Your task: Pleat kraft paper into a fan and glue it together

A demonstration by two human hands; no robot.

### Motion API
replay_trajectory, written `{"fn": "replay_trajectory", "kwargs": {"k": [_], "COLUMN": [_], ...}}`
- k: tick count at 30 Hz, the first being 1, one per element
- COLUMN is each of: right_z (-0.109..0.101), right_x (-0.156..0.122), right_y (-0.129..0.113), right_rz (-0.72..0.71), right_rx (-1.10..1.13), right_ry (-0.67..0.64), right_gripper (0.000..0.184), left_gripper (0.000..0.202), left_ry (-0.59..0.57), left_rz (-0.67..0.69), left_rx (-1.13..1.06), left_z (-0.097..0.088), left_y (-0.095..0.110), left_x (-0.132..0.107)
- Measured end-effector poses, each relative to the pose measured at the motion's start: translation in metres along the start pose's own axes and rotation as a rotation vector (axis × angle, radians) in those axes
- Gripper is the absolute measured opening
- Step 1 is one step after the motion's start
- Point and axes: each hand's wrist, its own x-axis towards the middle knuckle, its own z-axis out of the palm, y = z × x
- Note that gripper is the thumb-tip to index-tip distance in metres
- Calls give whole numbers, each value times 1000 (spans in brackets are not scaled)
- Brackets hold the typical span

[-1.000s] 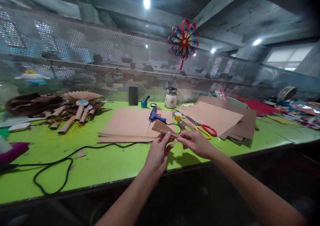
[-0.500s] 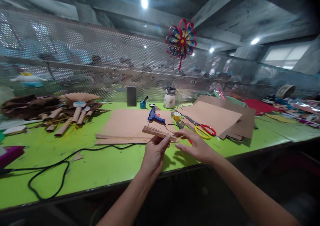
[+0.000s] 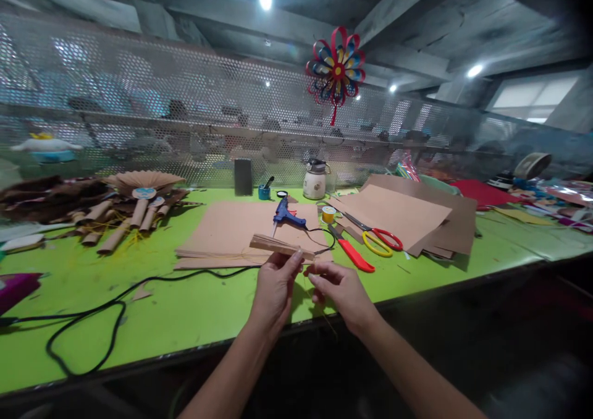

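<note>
My left hand (image 3: 274, 286) pinches a folded, pleated strip of brown paper (image 3: 273, 246) and holds it level above the green table (image 3: 185, 301). My right hand (image 3: 340, 289) is closed in a pinch at the strip's right end, fingertips against it, with a thin yellow thread (image 3: 324, 320) hanging below. A blue glue gun (image 3: 287, 214) lies on the brown paper sheets (image 3: 236, 230) just beyond. A red craft knife (image 3: 354, 255) and red-and-yellow scissors (image 3: 377, 240) lie to the right.
A black cable (image 3: 115, 308) loops over the table at left. Finished pleated fans and paper rolls (image 3: 134, 206) are piled at far left. More brown sheets (image 3: 417, 215) lie at right. A white jar (image 3: 315, 181), a yellow tape roll (image 3: 329, 214) and a perforated metal screen (image 3: 185, 110) stand behind.
The fanned paper has closed into a flat strip and swung level. My right hand let go, then came back left to pinch its right end, uncovering the red knife.
</note>
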Motion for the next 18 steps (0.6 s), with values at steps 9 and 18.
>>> {"fn": "replay_trajectory", "kwargs": {"k": [9, 18], "right_z": [-5, -26], "right_x": [-1, -8], "right_y": [0, -31], "right_rz": [-98, -480], "right_rx": [-151, -366], "right_ry": [-45, -64], "right_gripper": [25, 17], "left_gripper": [18, 19], "left_ry": [-8, -24], "left_rz": [20, -21], "left_rx": [-19, -70], "left_z": [-8, -1], "left_y": [8, 11], "left_x": [4, 6]}}
